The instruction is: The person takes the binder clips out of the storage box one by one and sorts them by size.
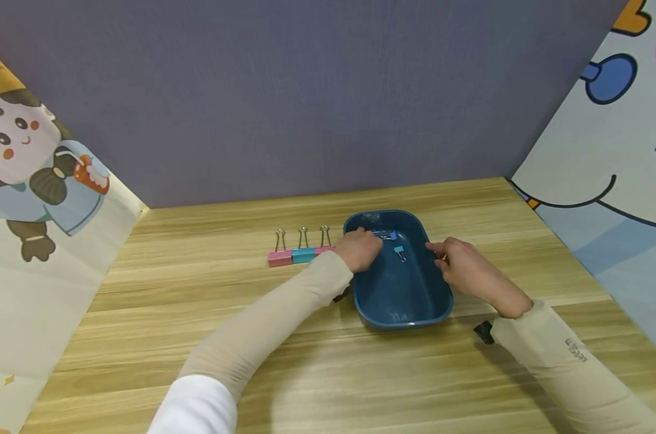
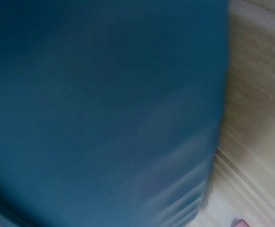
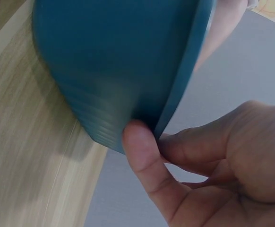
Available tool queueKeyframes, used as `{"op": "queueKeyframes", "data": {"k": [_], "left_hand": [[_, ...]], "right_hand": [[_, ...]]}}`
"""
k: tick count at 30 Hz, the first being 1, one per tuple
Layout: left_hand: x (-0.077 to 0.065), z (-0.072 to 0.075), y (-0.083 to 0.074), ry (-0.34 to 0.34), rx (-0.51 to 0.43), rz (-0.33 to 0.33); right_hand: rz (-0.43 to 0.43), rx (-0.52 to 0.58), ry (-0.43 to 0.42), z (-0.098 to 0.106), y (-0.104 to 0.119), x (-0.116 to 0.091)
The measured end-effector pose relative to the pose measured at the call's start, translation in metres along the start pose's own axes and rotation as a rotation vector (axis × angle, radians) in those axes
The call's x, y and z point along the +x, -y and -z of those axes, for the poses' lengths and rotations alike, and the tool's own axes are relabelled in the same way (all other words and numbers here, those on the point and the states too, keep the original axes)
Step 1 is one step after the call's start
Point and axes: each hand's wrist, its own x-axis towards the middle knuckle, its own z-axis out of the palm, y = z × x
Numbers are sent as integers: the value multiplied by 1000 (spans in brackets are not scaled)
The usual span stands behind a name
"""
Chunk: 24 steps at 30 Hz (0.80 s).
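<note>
A dark blue plastic bin [image 1: 395, 313] with rounded corners sits on the table. My right hand [image 1: 458, 265] pinches its right rim between thumb [image 3: 142, 146] and forefinger. Across the left rim lies my left hand [image 1: 360, 248], its fingers bent inside the bin; I cannot tell whether they hold something. Just right of those fingers is a blue binder clip [image 1: 393, 235], and a small light-blue binder clip [image 1: 399, 249] lies on the bin floor. In the left wrist view the bin's outer wall [image 2: 104, 118] fills most of the picture.
Left of the bin stands a row of large binder clips, with a pink clip [image 1: 280, 258], a teal clip [image 1: 303, 255] and another pink clip [image 1: 324, 249] partly behind my left hand. A grey panel [image 1: 328, 102] borders the back of the wooden table [image 1: 187, 301].
</note>
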Motion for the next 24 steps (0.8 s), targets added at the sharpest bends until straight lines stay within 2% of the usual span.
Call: {"op": "queueKeyframes", "data": {"k": [6, 10, 15, 19, 24], "left_hand": [[-2, 1, 1, -34, -16, -53], [-8, 4, 4, -121, -21, -116], [-17, 8, 8, -223, -101, -165], [-28, 17, 9, -248, -162, -176], [-47, 28, 11, -291, -245, -157]], "right_hand": [[4, -1, -4, 0, -1, 0], [1, 3, -2, 0, -1, 1], [-1, 1, -5, 0, -1, 1], [0, -3, -12, 0, -1, 1], [-8, 12, -7, 0, 0, 0]]}}
